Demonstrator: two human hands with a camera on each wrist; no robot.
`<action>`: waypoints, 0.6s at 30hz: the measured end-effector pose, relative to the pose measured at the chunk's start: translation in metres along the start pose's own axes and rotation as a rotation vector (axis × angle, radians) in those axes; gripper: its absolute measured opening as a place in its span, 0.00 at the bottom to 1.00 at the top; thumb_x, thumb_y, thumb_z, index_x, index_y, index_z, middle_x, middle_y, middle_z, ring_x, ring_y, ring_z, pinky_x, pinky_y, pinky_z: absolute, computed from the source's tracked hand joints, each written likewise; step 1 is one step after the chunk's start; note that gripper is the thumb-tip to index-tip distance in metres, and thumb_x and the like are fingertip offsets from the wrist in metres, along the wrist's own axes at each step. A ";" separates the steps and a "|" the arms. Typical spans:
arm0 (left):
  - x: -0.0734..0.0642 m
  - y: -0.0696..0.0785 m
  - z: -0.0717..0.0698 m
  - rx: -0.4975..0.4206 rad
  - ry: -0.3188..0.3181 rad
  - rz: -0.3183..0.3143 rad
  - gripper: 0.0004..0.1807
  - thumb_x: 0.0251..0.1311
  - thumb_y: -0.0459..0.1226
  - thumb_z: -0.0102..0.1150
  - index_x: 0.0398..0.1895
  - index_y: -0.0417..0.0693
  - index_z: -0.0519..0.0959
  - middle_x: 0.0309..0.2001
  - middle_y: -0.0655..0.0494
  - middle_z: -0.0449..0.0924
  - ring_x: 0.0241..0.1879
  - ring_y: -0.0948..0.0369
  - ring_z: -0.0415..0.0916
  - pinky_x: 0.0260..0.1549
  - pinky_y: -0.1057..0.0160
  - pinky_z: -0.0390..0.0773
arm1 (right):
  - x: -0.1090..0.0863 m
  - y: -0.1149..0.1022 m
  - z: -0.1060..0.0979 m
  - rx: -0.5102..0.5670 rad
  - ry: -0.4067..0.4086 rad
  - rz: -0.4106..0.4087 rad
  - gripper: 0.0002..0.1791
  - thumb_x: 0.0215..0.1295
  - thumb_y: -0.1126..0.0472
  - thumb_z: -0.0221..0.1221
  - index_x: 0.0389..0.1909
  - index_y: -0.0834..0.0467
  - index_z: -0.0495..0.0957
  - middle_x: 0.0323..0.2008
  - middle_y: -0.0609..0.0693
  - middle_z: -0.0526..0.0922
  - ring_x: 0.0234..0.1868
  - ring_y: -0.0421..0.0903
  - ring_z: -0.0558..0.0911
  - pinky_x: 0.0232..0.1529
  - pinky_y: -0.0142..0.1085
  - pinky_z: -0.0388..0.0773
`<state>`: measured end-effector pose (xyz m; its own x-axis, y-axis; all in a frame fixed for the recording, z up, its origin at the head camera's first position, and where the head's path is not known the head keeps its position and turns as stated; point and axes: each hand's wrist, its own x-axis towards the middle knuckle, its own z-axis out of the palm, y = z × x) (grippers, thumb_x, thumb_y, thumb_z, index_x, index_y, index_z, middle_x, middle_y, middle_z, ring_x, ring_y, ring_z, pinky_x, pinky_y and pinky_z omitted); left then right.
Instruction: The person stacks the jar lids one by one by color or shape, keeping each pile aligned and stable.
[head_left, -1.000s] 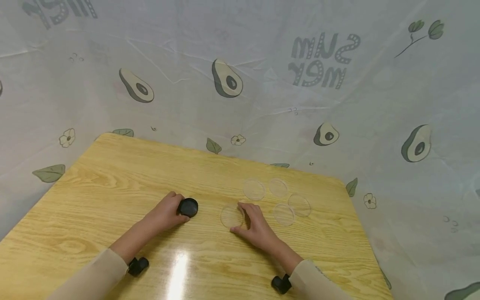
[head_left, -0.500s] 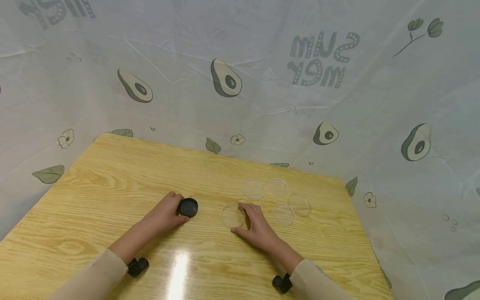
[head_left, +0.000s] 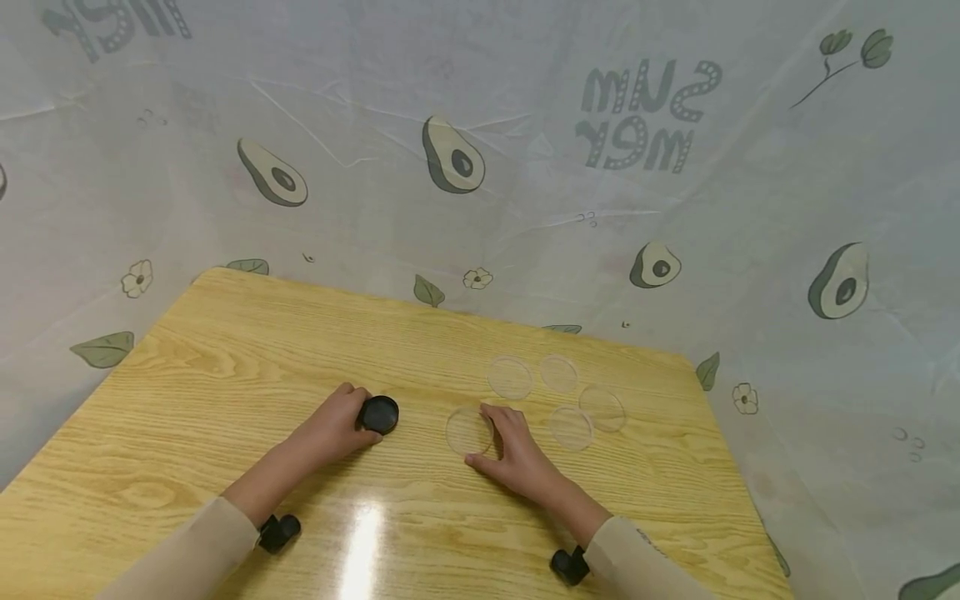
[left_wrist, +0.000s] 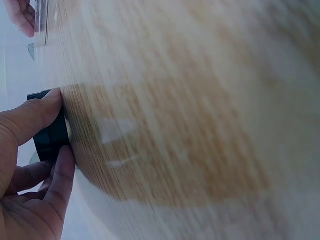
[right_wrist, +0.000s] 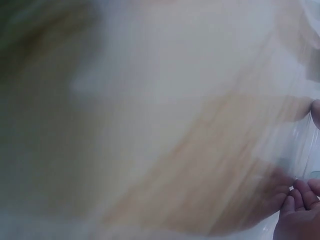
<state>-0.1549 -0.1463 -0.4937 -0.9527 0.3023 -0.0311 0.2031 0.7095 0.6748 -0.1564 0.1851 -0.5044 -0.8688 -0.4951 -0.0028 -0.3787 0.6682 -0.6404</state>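
Note:
On the left, my left hand point(head_left: 337, 425) grips a black round cap-like piece point(head_left: 381, 415) with a raised rim, thumb on one side and fingers on the other. The left wrist view shows this black piece point(left_wrist: 52, 137) as a short cylinder, its flat end against the tabletop. Right of it, my right hand point(head_left: 517, 458) holds a clear round dish point(head_left: 467, 432) by its edge between thumb and fingers. The dish's clear side wall point(left_wrist: 42, 25) shows in the left wrist view. In the blurred right wrist view, the fingers of the right hand point(right_wrist: 299, 212) touch the wall.
Several more clear round pieces lie behind and right of my right hand, including one clear disc point(head_left: 511, 378) and another point(head_left: 572, 428). The wooden table point(head_left: 247, 350) reflects a bright light in front. A printed curtain point(head_left: 360, 217) hangs behind it.
My right hand and the clear dish have shifted very slightly to the right. The left hand and the black piece keep their place on the table.

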 end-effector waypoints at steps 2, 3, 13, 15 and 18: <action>0.000 0.001 0.000 0.004 -0.002 0.001 0.24 0.57 0.36 0.78 0.51 0.32 0.78 0.42 0.43 0.74 0.34 0.57 0.70 0.35 0.57 0.75 | 0.000 0.000 -0.001 0.005 -0.001 0.004 0.47 0.68 0.48 0.71 0.79 0.64 0.59 0.74 0.60 0.67 0.75 0.59 0.64 0.72 0.59 0.66; 0.000 0.001 0.000 0.005 -0.003 -0.002 0.24 0.57 0.36 0.78 0.51 0.32 0.77 0.42 0.43 0.74 0.34 0.57 0.70 0.35 0.57 0.75 | 0.000 0.000 -0.001 0.012 0.002 0.007 0.48 0.67 0.48 0.71 0.79 0.64 0.59 0.74 0.60 0.67 0.75 0.59 0.64 0.72 0.59 0.66; 0.002 0.002 0.002 0.016 -0.009 -0.016 0.25 0.57 0.36 0.78 0.52 0.30 0.77 0.43 0.42 0.74 0.34 0.57 0.71 0.36 0.56 0.75 | -0.011 0.000 -0.016 0.096 0.078 0.039 0.47 0.65 0.50 0.73 0.78 0.62 0.62 0.74 0.60 0.67 0.76 0.59 0.64 0.71 0.61 0.66; 0.002 0.002 0.001 0.020 -0.007 -0.018 0.26 0.57 0.36 0.78 0.52 0.30 0.77 0.43 0.41 0.74 0.34 0.57 0.71 0.37 0.55 0.76 | -0.013 0.002 -0.020 0.093 0.119 0.033 0.46 0.66 0.51 0.73 0.78 0.63 0.62 0.74 0.61 0.68 0.75 0.61 0.65 0.70 0.63 0.67; 0.002 0.002 0.000 0.023 -0.006 -0.013 0.26 0.57 0.36 0.78 0.52 0.30 0.78 0.44 0.41 0.74 0.35 0.56 0.71 0.38 0.55 0.76 | -0.020 0.007 -0.026 0.084 0.180 0.049 0.45 0.66 0.53 0.73 0.77 0.64 0.63 0.73 0.62 0.69 0.73 0.63 0.67 0.68 0.64 0.68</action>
<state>-0.1565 -0.1440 -0.4926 -0.9539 0.2970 -0.0442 0.1961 0.7276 0.6574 -0.1502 0.2140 -0.4886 -0.9313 -0.3512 0.0966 -0.3132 0.6367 -0.7047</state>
